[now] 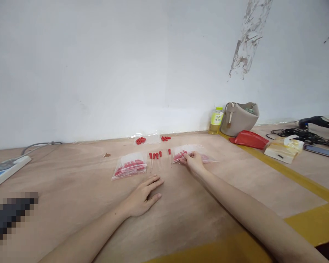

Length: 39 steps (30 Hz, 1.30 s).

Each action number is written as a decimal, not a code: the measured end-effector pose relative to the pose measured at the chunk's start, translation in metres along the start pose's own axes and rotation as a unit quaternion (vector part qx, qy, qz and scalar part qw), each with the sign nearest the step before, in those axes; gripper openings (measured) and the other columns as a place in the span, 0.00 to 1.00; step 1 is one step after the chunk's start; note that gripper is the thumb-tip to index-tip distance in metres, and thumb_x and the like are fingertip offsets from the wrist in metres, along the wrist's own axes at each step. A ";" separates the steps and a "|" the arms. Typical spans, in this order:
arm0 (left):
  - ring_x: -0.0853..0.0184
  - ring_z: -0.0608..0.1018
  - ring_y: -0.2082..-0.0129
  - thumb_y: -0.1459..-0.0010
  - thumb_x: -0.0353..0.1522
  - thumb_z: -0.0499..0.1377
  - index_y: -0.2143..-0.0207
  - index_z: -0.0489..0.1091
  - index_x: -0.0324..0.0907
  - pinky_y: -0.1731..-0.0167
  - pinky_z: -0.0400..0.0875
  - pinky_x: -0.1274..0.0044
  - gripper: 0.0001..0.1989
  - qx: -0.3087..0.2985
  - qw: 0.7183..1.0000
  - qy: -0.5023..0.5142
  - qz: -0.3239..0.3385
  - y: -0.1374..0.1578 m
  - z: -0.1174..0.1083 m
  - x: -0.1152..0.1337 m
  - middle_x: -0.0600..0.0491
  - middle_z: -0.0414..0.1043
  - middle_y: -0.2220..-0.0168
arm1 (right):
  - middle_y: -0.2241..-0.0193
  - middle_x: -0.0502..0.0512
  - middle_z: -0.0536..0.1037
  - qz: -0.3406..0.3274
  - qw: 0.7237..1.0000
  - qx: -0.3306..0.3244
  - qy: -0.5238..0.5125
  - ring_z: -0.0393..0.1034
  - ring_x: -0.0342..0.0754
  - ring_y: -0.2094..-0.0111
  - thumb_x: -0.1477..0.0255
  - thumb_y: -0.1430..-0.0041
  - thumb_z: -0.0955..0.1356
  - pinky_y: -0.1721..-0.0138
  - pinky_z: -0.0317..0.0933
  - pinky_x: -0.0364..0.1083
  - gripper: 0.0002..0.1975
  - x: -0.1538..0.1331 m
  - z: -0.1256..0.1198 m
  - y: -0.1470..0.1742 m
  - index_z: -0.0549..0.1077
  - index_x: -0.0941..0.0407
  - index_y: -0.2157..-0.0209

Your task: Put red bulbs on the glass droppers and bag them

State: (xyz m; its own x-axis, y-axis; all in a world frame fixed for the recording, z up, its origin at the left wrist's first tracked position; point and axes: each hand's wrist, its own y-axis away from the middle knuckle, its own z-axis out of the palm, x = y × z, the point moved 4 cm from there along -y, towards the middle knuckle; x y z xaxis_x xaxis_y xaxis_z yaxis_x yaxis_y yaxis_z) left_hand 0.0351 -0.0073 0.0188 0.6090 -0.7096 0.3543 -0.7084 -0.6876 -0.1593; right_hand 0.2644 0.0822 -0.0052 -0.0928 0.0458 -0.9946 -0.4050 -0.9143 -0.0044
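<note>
My left hand [145, 195] lies on the table with fingers stretched out, holding nothing. Just beyond its fingertips, several glass droppers with red rubber bulbs [157, 156] lie in a row. One more dropper [169, 151] lies apart, to their right. My right hand [193, 162] has its thumb and fingers closed at the near edge of a clear plastic bag of droppers [201, 151]; the exact pinch is partly hidden. Left of the row lies another filled bag [130, 166]. Farther back are two small heaps of loose red bulbs [140, 140], [166, 138] around a thin clear bag [152, 139].
By the wall stand a tea bottle [216, 121] and a grey bag [239, 117]. A red pouch [249, 139], a tissue pack [283, 149], black cables [287, 135] and a phone [323, 151] lie at right. A power strip [13, 170] sits at left. Yellow tape [312, 223] crosses the table.
</note>
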 end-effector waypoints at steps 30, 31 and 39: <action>0.63 0.56 0.43 0.41 0.40 0.46 0.45 0.55 0.50 0.47 0.54 0.67 0.21 0.003 1.000 -0.006 0.009 0.000 0.002 -0.004 0.53 0.50 0.42 | 0.66 0.57 0.76 -0.177 0.798 0.001 0.577 0.69 0.49 0.65 0.71 0.48 0.60 0.67 0.58 0.42 0.14 -0.038 -0.094 -0.016 0.75 0.54 0.64; 0.63 0.56 0.43 0.41 0.40 0.46 0.45 0.55 0.50 0.47 0.54 0.67 0.21 0.003 1.000 -0.006 0.008 0.000 0.002 -0.004 0.53 0.50 0.42 | 0.69 0.57 0.77 -0.174 0.792 -0.010 0.585 0.69 0.49 0.67 0.70 0.49 0.62 0.69 0.58 0.42 0.12 -0.040 -0.094 -0.015 0.76 0.55 0.68; 0.63 0.56 0.43 0.41 0.41 0.47 0.46 0.55 0.50 0.46 0.53 0.68 0.21 0.005 1.000 0.006 0.001 0.001 0.002 -0.005 0.54 0.50 0.42 | 0.70 0.56 0.77 -0.222 0.776 -0.051 0.588 0.69 0.48 0.67 0.77 0.52 0.61 0.69 0.58 0.41 0.13 -0.074 -0.098 -0.001 0.76 0.56 0.70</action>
State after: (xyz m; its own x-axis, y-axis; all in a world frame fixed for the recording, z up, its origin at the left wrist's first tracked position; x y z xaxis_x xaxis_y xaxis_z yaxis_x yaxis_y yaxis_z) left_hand 0.0324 -0.0052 0.0147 0.6040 -0.7088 0.3644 -0.7058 -0.6881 -0.1687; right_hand 0.3608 0.0408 0.0584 0.9541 0.0222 -0.2988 -0.0791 -0.9432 -0.3226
